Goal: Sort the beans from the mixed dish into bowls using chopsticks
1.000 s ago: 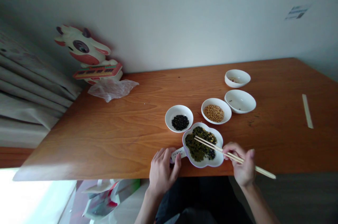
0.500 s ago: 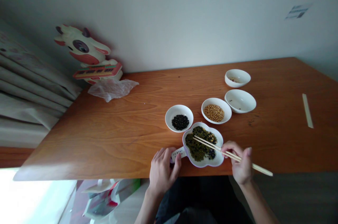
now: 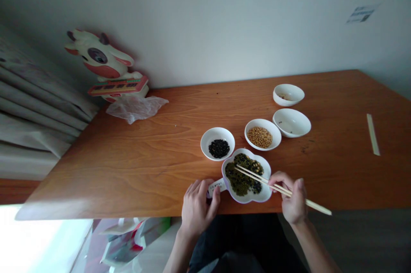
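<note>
Purple-rimmed white dish (image 3: 248, 199), likely light, slick; mixed beans (image 3: 240, 177) loose; left hand (image 3: 196, 209) curled round handle (image 3: 217, 187); right hand (image 3: 289, 198) pinching wooden chopsticks (image 3: 253, 177).

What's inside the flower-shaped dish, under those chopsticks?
The flower-shaped dish holds a heap of green, black and tan beans, with the chopsticks reaching over it. The heap covers the middle of the dish's floor, so that part cannot be seen.
</note>
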The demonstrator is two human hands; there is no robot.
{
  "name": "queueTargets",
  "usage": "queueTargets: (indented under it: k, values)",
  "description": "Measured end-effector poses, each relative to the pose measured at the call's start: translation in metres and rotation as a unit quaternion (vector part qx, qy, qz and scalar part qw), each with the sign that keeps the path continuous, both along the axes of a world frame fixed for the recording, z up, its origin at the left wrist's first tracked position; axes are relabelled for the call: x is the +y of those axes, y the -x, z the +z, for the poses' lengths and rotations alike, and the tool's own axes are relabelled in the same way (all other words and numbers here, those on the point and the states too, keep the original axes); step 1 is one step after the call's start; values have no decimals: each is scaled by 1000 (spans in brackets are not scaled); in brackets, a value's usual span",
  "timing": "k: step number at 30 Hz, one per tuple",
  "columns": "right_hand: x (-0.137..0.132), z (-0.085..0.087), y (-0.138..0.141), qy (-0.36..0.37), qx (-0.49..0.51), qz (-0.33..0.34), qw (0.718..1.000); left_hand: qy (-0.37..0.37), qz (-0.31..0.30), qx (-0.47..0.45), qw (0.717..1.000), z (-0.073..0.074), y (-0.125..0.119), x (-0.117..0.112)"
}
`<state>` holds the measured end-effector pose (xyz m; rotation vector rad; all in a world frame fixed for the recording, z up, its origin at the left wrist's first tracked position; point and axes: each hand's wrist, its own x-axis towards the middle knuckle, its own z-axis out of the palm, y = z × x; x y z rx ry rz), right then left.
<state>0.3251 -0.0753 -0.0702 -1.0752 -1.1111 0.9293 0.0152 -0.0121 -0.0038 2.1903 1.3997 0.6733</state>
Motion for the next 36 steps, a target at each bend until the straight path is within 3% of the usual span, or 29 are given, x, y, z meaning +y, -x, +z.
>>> queueTargets:
  k: [11, 17, 21, 30, 36]
  values:
    - [1, -5, 1, -8, 1, -23, 1000, 0, -2, 1, 1000, 0, 0, 0]
    - [4, 4, 8, -23, 24, -49, 998, 4, -1, 3, 1000, 0, 0, 0]
    - [7, 24, 18, -38, 42, -73, 996, 6, -5, 3, 1000, 0, 1, 0]
    - [26, 104, 29, -73, 56, -150, 984, 2, -10, 1, 1000, 2, 0, 0]
    - [52, 116, 50, -47, 43, -163, 985, -7, -8, 0, 1000, 4, -2, 0]
